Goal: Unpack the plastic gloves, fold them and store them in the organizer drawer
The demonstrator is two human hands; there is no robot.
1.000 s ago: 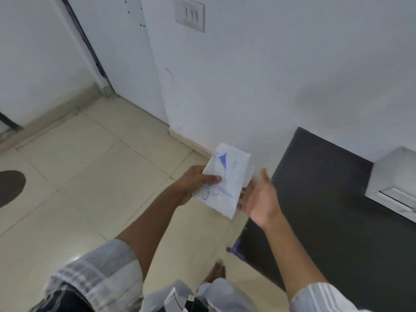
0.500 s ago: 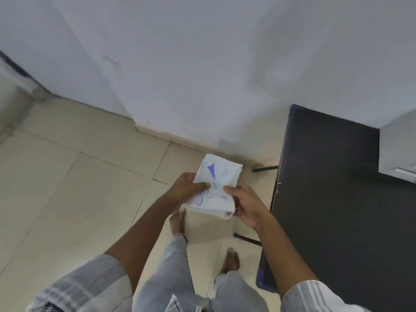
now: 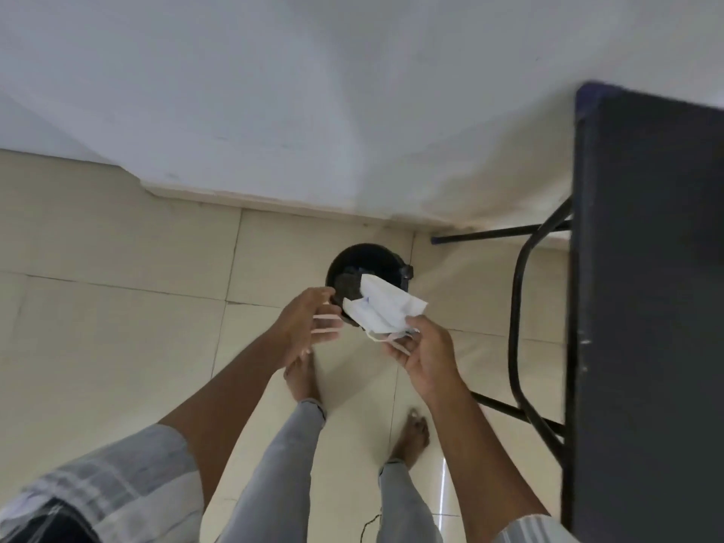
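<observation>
A white paper packet point(image 3: 382, 309) with faint blue print is pinched by its lower corner in my right hand point(image 3: 425, 348). The packet hangs directly over a small round black bin point(image 3: 366, 268) that stands on the floor near the wall. My left hand point(image 3: 309, 321) is just to the packet's left, fingers spread, holding nothing. No gloves can be made out, and no organizer drawer is in view.
A dark tabletop point(image 3: 646, 307) fills the right side, with its black metal legs point(image 3: 521, 307) beside the bin. A white wall point(image 3: 313, 111) runs along the back, above a beige tiled floor point(image 3: 117, 307). My bare feet stand below the hands.
My left hand has let go of the packet, which my right hand alone now holds. The view has tilted down and a black bin has come into sight under the packet.
</observation>
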